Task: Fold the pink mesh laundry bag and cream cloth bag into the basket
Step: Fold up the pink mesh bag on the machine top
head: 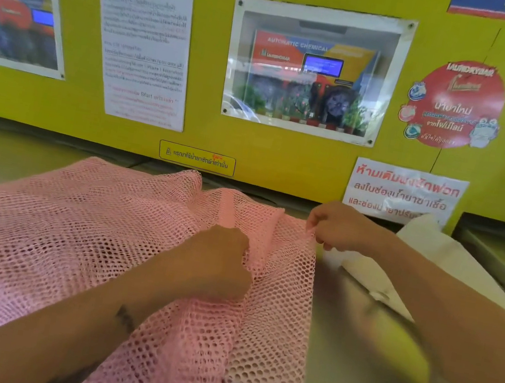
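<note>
The pink mesh laundry bag [45,243] lies spread over the metal counter, wrinkled in the middle. My left hand [219,262] sits in the bag's middle, fingers curled into a bunch of mesh. My right hand [338,227] pinches the bag's far right corner. The cream cloth bag [427,254] lies on the counter to the right, partly behind my right forearm. No basket is in view.
The steel counter [360,359] runs along a yellow wall [284,150] covered with posters and a framed window. A dark metal ledge [502,246] stands at the far right. The counter's front edge shows at the bottom right.
</note>
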Action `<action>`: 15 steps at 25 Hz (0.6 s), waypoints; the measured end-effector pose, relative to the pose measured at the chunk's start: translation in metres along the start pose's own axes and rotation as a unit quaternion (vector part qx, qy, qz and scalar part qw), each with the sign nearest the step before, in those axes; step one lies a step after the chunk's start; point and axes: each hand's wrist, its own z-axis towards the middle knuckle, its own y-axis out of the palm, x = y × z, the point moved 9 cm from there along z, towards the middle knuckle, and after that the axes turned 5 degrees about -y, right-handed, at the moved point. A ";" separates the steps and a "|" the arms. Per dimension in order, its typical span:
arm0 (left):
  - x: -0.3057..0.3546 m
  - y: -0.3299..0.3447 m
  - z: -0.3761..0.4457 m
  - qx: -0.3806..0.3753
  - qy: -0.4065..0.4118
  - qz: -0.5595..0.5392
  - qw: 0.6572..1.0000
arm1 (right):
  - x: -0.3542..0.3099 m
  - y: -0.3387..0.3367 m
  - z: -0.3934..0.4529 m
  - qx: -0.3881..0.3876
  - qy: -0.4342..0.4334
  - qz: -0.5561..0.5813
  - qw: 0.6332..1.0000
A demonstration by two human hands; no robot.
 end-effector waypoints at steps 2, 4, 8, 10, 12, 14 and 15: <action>0.007 -0.007 -0.001 0.025 0.036 -0.046 0.998 | 0.011 -0.003 0.001 0.006 0.014 0.012 1.000; 0.019 -0.017 -0.008 0.045 0.075 -0.091 0.992 | 0.013 -0.004 0.003 0.011 0.013 0.019 1.000; 0.055 -0.006 -0.035 -0.026 0.147 -0.109 0.983 | 0.016 -0.006 0.017 0.023 0.000 0.039 0.999; 0.061 0.014 -0.045 -0.108 0.153 -0.080 0.979 | 0.023 -0.001 0.024 0.000 0.030 0.051 0.998; 0.057 0.023 -0.049 -0.128 0.149 -0.053 0.979 | 0.030 0.001 0.029 -0.020 0.067 0.051 0.996; 0.053 0.016 -0.051 -0.102 0.147 -0.087 0.980 | 0.035 -0.004 0.032 -0.027 0.090 0.106 0.990; 0.052 0.013 -0.052 -0.091 0.147 -0.109 0.979 | 0.039 -0.005 0.031 -0.024 0.109 0.146 0.983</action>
